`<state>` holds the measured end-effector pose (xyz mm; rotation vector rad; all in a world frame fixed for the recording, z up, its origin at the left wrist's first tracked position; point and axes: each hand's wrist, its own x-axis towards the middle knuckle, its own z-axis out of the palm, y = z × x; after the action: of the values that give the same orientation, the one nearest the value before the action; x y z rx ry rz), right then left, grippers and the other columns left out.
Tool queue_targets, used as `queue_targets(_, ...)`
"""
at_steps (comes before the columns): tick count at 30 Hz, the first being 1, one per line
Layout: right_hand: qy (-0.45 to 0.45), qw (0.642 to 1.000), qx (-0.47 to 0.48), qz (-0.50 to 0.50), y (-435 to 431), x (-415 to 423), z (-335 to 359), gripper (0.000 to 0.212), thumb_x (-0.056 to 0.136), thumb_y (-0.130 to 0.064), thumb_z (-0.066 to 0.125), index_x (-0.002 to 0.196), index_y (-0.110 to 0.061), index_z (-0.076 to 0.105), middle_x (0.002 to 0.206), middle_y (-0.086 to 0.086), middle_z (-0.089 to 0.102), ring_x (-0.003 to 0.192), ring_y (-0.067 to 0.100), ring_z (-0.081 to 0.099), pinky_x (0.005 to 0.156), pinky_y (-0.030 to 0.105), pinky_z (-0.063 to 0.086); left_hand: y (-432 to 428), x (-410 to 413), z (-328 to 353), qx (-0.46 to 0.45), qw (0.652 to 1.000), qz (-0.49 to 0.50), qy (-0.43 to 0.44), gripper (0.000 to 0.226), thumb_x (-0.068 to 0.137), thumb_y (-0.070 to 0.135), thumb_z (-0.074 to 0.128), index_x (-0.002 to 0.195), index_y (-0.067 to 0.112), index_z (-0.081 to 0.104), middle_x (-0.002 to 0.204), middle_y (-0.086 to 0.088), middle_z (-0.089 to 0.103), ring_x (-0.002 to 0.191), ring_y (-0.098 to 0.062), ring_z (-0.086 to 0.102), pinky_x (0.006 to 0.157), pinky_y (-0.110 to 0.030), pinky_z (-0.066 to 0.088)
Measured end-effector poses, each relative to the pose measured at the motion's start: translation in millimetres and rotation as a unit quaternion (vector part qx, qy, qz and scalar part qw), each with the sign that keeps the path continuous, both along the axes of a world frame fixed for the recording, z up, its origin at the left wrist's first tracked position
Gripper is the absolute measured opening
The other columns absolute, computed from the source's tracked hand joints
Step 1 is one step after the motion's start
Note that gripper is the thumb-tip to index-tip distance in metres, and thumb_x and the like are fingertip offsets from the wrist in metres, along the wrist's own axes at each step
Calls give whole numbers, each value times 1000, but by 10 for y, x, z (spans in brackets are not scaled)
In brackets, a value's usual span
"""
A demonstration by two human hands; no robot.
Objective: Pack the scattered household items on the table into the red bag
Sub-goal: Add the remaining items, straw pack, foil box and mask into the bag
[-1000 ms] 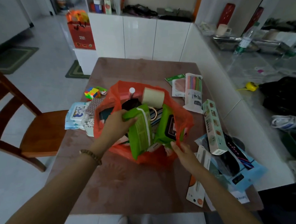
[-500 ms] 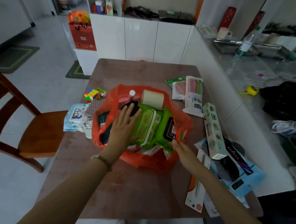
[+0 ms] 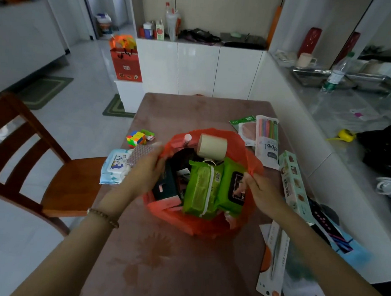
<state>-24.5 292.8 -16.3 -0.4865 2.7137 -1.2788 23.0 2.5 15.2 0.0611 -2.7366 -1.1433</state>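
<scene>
Fingers [image 3: 156,148] of left hand [image 3: 147,171] and right hand [image 3: 261,193] are being held pinched on the red bag [image 3: 199,226] rim at nine and three o'clock, with the wipes pack [image 3: 115,166] lying just beyond the left.

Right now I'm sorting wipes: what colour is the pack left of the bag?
The wipes pack is light blue with a white lid; head view.

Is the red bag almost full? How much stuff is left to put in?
Partly done. Two green wipe packs and a tape roll already sit in the red bag. The left hand and right hand hold its rim. Waiting on the table: puzzle cube, blue wipes pack, straws pack, long box, and more.
</scene>
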Motion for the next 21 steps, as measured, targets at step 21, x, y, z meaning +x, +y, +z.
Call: queue_targets(21, 111, 987, -100, -50, -32, -1105, 2266, 29, 96, -26, 47, 112, -10, 63, 56, -10, 39, 43, 1, 39, 47, 15, 30, 307, -1292, 1649, 262, 962, -66, 48, 34, 100, 13, 35, 132, 11, 48, 59, 5, 32, 36, 1, 29, 37, -12, 23)
